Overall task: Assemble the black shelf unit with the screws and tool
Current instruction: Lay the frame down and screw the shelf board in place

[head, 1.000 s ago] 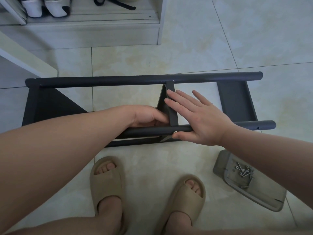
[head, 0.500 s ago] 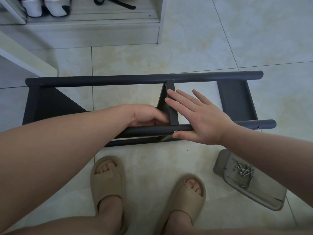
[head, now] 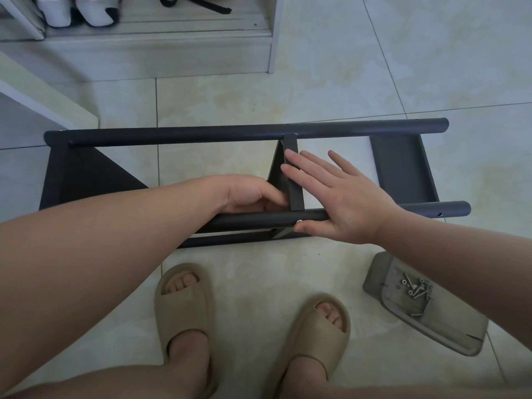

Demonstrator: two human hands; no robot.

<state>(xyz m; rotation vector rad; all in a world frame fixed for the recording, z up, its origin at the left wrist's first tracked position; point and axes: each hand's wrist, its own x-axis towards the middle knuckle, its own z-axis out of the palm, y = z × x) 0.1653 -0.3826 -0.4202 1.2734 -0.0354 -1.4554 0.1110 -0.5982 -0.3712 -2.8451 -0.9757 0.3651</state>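
One black shelf unit (head: 201, 133) lay on the floor (head: 316, 82), showing two round rails and three cross panels. The right hand (head: 342, 197) rested flat, fingers straight, on the middle panel (head: 296, 194), its thumb beside one silver screw head (head: 297, 222). The left hand (head: 247, 194) curled inside the frame, but whether it gripped anything could not be told. Loose screws (head: 417, 289) lay on one grey tray (head: 449, 329).

No text, label, brand, number or sign can be read anywhere here.
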